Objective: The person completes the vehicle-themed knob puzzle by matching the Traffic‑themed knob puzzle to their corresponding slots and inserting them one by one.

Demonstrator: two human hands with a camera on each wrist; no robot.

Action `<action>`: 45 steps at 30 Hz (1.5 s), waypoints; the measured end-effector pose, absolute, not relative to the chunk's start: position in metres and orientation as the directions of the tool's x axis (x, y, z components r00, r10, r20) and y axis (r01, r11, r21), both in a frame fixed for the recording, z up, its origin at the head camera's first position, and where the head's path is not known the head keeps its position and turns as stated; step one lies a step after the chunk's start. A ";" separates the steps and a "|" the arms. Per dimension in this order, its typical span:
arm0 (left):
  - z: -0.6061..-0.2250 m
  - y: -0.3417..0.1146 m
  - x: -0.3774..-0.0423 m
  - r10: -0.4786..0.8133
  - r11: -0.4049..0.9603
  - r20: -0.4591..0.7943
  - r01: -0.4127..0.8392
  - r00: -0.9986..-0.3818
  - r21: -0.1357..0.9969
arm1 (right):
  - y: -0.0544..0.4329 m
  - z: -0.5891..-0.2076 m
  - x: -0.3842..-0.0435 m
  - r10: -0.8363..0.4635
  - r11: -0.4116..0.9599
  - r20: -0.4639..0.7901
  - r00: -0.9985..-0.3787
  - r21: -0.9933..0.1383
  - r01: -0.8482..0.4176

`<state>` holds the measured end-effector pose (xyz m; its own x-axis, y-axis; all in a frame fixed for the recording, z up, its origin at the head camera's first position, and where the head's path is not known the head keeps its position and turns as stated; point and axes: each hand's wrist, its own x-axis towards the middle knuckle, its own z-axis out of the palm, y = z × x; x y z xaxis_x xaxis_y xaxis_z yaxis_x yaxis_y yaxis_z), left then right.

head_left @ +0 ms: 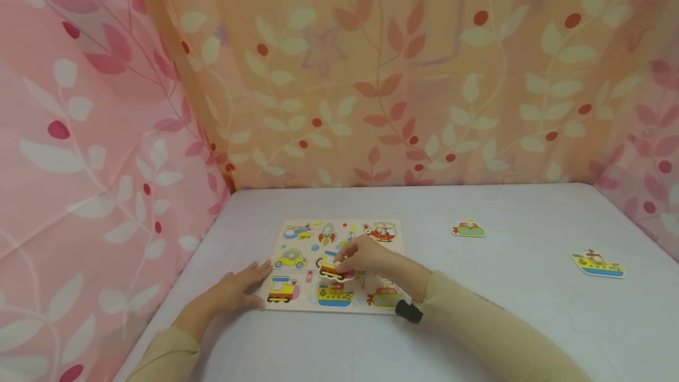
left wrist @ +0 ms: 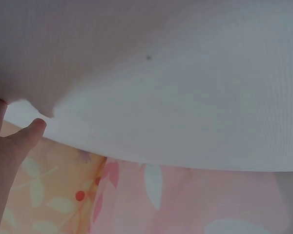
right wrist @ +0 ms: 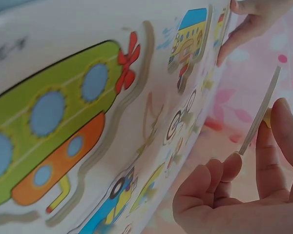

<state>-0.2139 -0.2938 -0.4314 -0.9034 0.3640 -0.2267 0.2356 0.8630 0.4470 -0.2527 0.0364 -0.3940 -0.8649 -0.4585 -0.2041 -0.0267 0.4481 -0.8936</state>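
Observation:
A wooden peg puzzle board (head_left: 361,306) with vehicle pictures lies on the table. My right hand (head_left: 366,255) pinches a train puzzle piece (head_left: 330,267) by its knob, raised over the board's middle. Edge-on in the right wrist view, that train piece (right wrist: 261,112) stands apart from the board (right wrist: 136,112). The printed train recess (head_left: 282,289) is at the board's near left corner, with the ship recess (head_left: 335,295) and submarine recess (head_left: 386,296) to its right. Fingers extended, my left hand (head_left: 239,287) touches the board's left edge; only part of the left hand (left wrist: 10,156) shows in its wrist view.
Right of the board lie a loose submarine piece (head_left: 469,229) and, farther right, a loose ship piece (head_left: 598,264). A car piece (head_left: 290,259) and helicopter piece (head_left: 381,231) sit on the board. Floral curtains (head_left: 371,75) stand behind and beside the white table (head_left: 477,311).

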 end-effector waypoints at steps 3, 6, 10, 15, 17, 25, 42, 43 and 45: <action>-0.432 -0.293 -0.214 0.360 0.863 -0.227 0.231 -0.905 0.449 | 0.030 -0.394 -0.252 -0.484 0.425 -0.198 -0.852 -0.905 -0.031; -0.431 -0.293 -0.215 0.353 0.866 -0.233 0.222 -0.906 0.448 | 0.024 -0.395 -0.252 -0.484 0.424 -0.205 -0.851 -0.905 -0.024; -0.432 -0.294 -0.215 0.349 0.868 -0.235 0.219 -0.907 0.446 | 0.016 -0.394 -0.252 -0.455 0.469 -0.218 -0.863 -0.883 -0.024; -0.432 -0.294 -0.214 0.352 0.866 -0.230 0.223 -0.908 0.447 | 0.006 -0.395 -0.252 -0.431 0.499 -0.246 -0.868 -0.867 -0.002; -0.432 -0.293 -0.213 0.353 0.866 -0.230 0.224 -0.907 0.446 | 0.002 -0.396 -0.251 -0.434 0.497 -0.255 -0.864 -0.868 0.006; -0.431 -0.293 -0.212 0.367 0.860 -0.221 0.240 -0.904 0.450 | -0.016 -0.404 -0.244 -0.439 0.456 -0.264 -0.859 -0.889 0.040; -0.429 -0.293 -0.213 0.372 0.858 -0.230 0.238 -0.899 0.455 | -0.047 -0.408 -0.239 -0.418 0.531 -0.228 -0.879 -0.847 -0.033; -0.428 -0.293 -0.212 0.375 0.856 -0.227 0.242 -0.899 0.458 | -0.049 -0.409 -0.239 -0.419 0.541 -0.234 -0.877 -0.840 -0.035; -0.428 -0.293 -0.211 0.383 0.850 -0.218 0.250 -0.898 0.464 | -0.054 -0.412 -0.238 -0.425 0.566 -0.245 -0.872 -0.823 -0.045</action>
